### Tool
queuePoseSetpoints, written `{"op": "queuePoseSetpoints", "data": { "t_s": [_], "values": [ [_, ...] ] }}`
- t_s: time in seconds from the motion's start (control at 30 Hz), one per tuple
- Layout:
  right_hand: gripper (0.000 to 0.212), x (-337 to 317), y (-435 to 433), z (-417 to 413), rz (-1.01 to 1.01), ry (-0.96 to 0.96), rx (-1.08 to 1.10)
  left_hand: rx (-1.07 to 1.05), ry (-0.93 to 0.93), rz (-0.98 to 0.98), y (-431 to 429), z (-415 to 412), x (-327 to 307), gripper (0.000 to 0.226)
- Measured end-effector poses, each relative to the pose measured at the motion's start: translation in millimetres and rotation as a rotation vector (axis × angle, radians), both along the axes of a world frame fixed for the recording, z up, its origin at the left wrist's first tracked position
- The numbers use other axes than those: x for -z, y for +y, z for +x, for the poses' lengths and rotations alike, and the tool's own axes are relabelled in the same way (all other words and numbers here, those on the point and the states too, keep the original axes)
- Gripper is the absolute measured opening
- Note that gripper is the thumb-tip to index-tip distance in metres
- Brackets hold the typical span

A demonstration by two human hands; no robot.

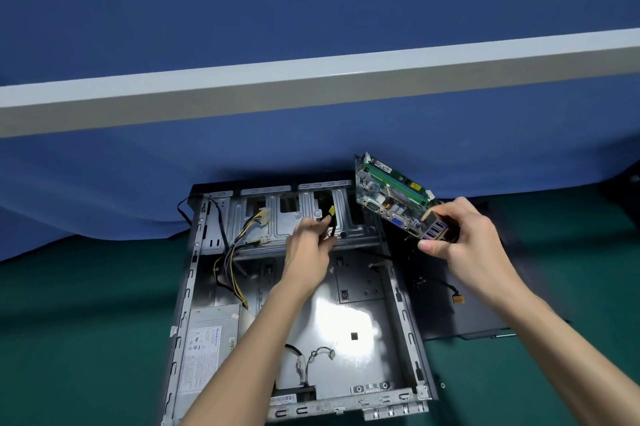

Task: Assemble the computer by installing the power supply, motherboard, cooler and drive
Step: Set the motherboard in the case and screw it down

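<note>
An open metal computer case (401, 318) lies flat on the green mat. The grey power supply (207, 349) sits in its near left corner, with yellow and black wires (232, 269) running up toward the drive bay. My right hand (460, 242) grips the green motherboard (391, 197) by its blue port block, holding it tilted in the air above the case's far right corner. My left hand (308, 245) pinches a black cable with a yellow plug (331, 217) over the drive bay area. The bare case floor (346, 325) shines below my arms.
A dark side panel (460, 314) lies on the mat right of the case, with a loose cable and small orange connector (458, 298) on it. A blue cloth wall with a white ledge (311, 79) stands behind. Small wires (318, 354) lie on the case floor near the front.
</note>
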State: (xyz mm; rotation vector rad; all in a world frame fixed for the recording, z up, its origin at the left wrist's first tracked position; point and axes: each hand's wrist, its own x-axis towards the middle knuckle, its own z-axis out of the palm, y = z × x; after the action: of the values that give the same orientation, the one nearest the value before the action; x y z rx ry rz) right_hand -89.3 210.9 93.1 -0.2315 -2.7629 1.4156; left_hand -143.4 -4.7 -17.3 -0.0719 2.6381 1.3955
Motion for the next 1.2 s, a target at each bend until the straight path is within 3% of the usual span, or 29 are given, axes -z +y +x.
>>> {"op": "queuePoseSetpoints", "data": {
  "t_s": [0.17,0.23,0.3,0.4,0.5,0.57,0.67,0.77,0.87,1.07,1.2],
  "values": [
    [0.031,-1.1,-3.0,7.5,0.002,0.011,-0.008,-0.032,0.308,-0.229,-21.1,21.2,-4.7,0.023],
    [0.031,-0.7,-5.1,10.0,0.029,0.018,-0.016,0.037,0.421,-0.386,-36.0,39.1,-2.5,0.038],
    [0.033,-0.1,-9.3,13.1,0.061,0.024,-0.025,0.284,0.298,-0.598,-45.8,58.2,5.1,0.049],
    [0.036,0.8,-17.7,18.0,0.088,0.047,-0.044,0.579,-0.115,-0.85,-49.7,80.5,34.8,0.062],
    [0.037,1.4,-23.7,23.1,0.132,0.076,-0.074,0.534,-0.586,-0.753,-47.8,93.5,59.4,0.088],
    [0.037,0.0,-25.3,26.5,0.161,0.091,-0.093,0.495,-0.723,-0.663,-50.1,94.6,64.5,0.077],
    [0.037,-8.0,-28.2,34.3,0.208,0.13,-0.125,0.449,-0.711,-0.526,-54.9,91.1,61.0,0.033],
    [0.038,-23.9,-31.5,42.0,0.238,0.161,-0.162,0.315,-0.682,-0.247,-63.8,89.1,51.6,0.012],
    [0.037,-44.5,-35.5,53.2,0.238,0.167,-0.219,0.237,-0.643,-0.073,-72.4,94.1,33.3,0.016],
    [0.035,-87.6,-50.4,85.7,0.124,0.069,-0.414,0.407,-0.574,-0.189,-71.8,119.1,5.8,0.02],
    [0.034,-106.2,-65.5,105.0,0.047,-0.039,-0.527,0.388,-0.534,-0.169,-84.1,130.8,-10.4,0.029]
  ]
}}
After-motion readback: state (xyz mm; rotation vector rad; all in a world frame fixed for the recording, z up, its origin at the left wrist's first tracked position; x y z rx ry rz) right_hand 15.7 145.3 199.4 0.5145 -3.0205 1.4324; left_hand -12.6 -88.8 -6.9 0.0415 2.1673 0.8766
